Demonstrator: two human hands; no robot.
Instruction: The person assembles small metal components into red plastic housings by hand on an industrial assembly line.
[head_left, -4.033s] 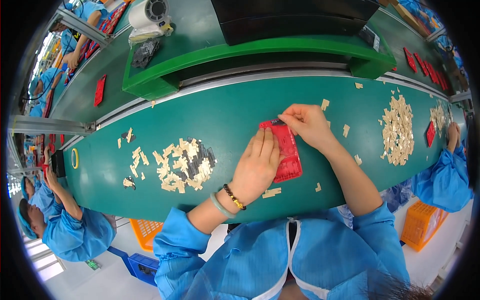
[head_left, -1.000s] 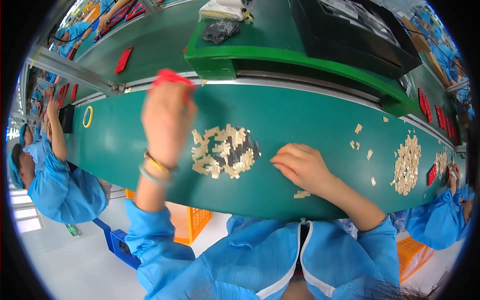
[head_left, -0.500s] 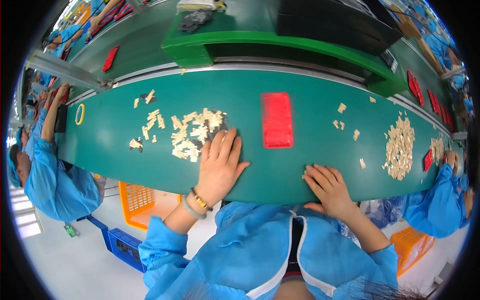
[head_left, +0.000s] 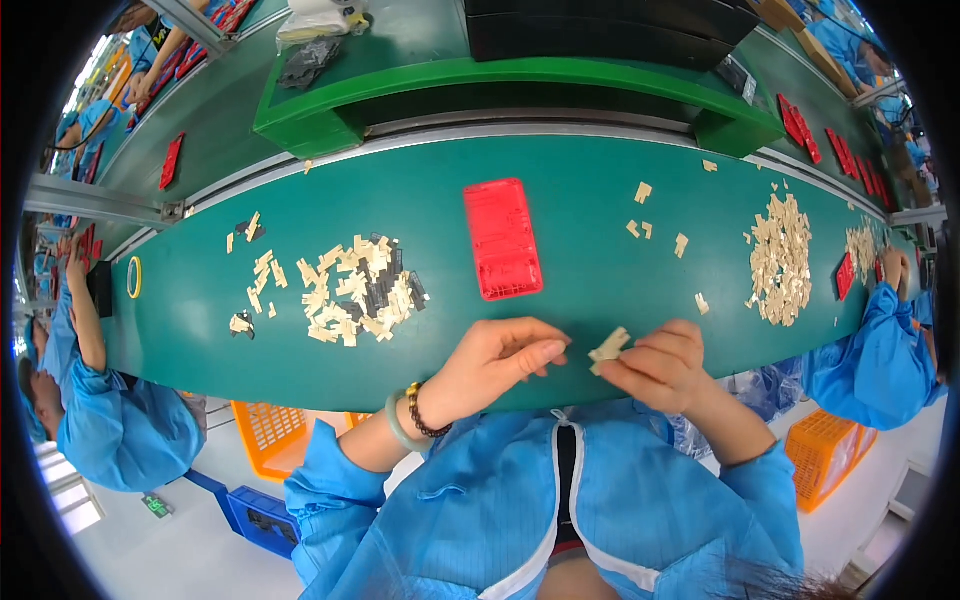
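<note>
My right hand (head_left: 662,368) pinches a small cream plastic piece (head_left: 609,346) between thumb and fingers, just above the bench near its front edge. Close by on the left, my left hand (head_left: 503,362) is closed, thumb against fingers; whatever it pinches is hidden or too small to name. Beyond both hands a red rectangular plastic shell (head_left: 502,240) lies flat on the green bench (head_left: 590,270). Left of it spreads a pile of cream pieces (head_left: 335,310) mixed with dark grey pieces (head_left: 377,297).
Off to the right is a larger heap of cream pieces (head_left: 780,260), with several loose ones nearer the middle. A yellow ring of tape (head_left: 134,277) stands at the far left. Behind the bench runs a green shelf (head_left: 520,72). Co-workers (head_left: 125,430) sit at both sides.
My left hand has left the pile and moved right, its fingers closing. My right hand has lifted off the bench with a cream piece. The whole view has shifted slightly.
</note>
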